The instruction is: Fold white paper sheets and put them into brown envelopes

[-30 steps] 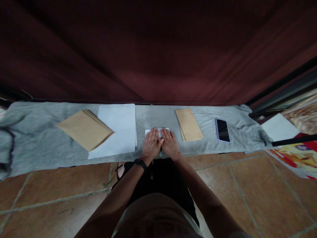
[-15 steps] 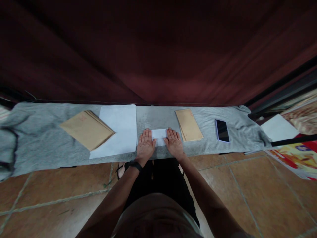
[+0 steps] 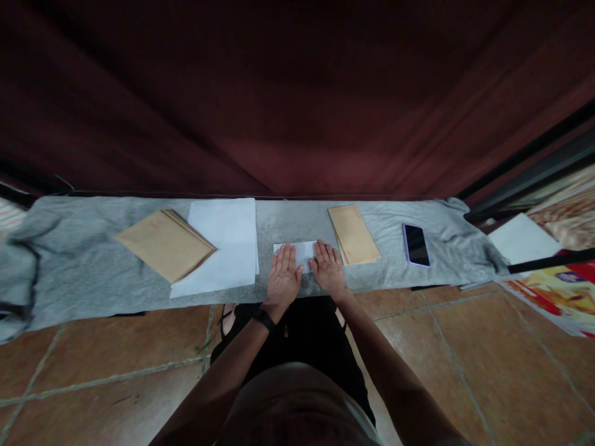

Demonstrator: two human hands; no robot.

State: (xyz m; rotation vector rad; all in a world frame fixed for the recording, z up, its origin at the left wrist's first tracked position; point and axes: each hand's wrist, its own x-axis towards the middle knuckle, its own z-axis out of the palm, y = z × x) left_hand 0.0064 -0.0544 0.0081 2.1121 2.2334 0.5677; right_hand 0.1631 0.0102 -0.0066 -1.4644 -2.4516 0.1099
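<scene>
Just right of the white sheet stack (image 3: pixel 227 238), on grey cloth (image 3: pixel 292 218), I see folded white paper (image 3: pixel 305 251) lying flat. Left hand (image 3: pixel 284 277) is palm-down across its stack-side part, right hand (image 3: pixel 329 267) touches the end away from the stack. Both flat, fingers straight, laid on it, unclenched. Thick envelope pile (image 3: pixel 162 244) overlaps the stack's left; thin envelope pile (image 3: pixel 356 235), then phone (image 3: pixel 416 244), farther right of it.

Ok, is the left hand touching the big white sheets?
Apart: the head view shows grey cloth between the left hand and the big white sheets.
</scene>
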